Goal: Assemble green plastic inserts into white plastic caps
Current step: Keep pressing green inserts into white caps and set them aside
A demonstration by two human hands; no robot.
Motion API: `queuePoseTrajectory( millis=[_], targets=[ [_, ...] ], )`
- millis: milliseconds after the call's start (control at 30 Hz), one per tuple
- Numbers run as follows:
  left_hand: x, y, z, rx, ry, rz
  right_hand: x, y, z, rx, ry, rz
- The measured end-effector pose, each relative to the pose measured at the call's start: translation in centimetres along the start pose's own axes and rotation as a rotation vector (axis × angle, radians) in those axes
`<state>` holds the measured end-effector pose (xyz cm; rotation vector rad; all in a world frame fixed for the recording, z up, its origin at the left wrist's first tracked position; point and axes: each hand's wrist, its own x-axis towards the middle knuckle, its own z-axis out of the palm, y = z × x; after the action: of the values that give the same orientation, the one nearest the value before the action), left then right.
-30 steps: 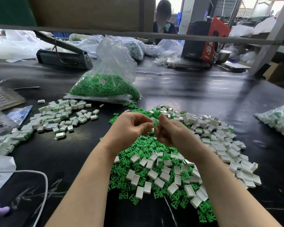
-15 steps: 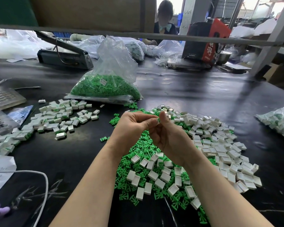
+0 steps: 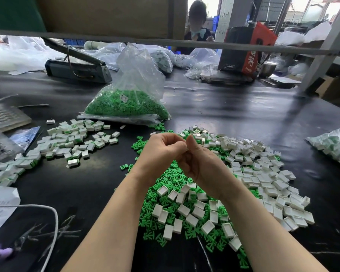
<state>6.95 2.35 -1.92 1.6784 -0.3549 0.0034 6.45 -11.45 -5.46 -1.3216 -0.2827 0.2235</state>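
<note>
My left hand and my right hand are pressed together fingertip to fingertip above the pile, both closed around a small part that the fingers hide. Below them lies a heap of loose green inserts mixed with empty white caps. More white caps spread to the right. A pile of assembled caps with green showing lies to the left on the black table.
A clear bag of green inserts stands behind the piles. A bag of assembled parts lies at the right edge. A heat sealer, keypads, paper and a white cable lie at left. A person sits across the table.
Both hands have shifted slightly forward and left, the right thumb now upright against the left fingers. The piles have not moved.
</note>
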Motion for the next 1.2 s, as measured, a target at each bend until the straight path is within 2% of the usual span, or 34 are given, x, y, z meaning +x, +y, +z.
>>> queuePoseTrajectory(
  millis=[300,567,1200],
  targets=[
    [0.0,-0.2,0.4,-0.090,-0.001,-0.006,0.0,0.4,-0.3,-0.070,0.000,-0.038],
    [0.0,-0.3,0.7,-0.078,0.018,0.007,-0.5,-0.4,0.5,-0.050,0.084,-0.069],
    [0.1,-0.9,0.3,-0.071,-0.027,0.001,-0.3,-0.2,0.7,-0.155,0.119,-0.050]
  ],
)
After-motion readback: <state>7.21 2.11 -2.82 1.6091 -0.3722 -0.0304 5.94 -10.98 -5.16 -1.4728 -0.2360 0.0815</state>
